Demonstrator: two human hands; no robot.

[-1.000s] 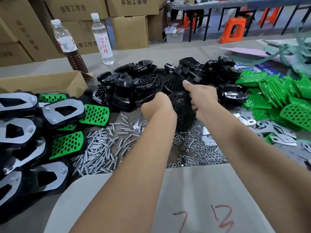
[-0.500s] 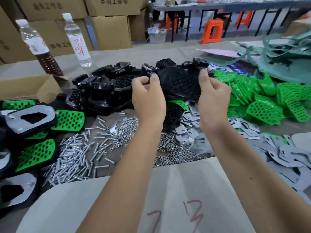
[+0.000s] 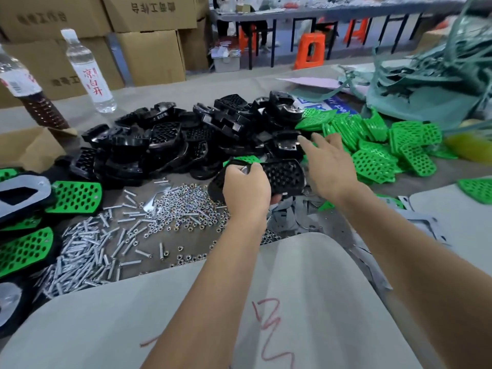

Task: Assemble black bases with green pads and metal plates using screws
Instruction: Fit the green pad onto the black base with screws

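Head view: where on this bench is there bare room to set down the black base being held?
Freest is the pale sheet nearest the person, below the nuts and screws. The far tabletop behind the black base pile is also bare. Between them, parts crowd the table across to the green pads.

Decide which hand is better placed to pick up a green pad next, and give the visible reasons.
Right hand, probably: it is open and nearest the green pads, while the left hand grips the black base.
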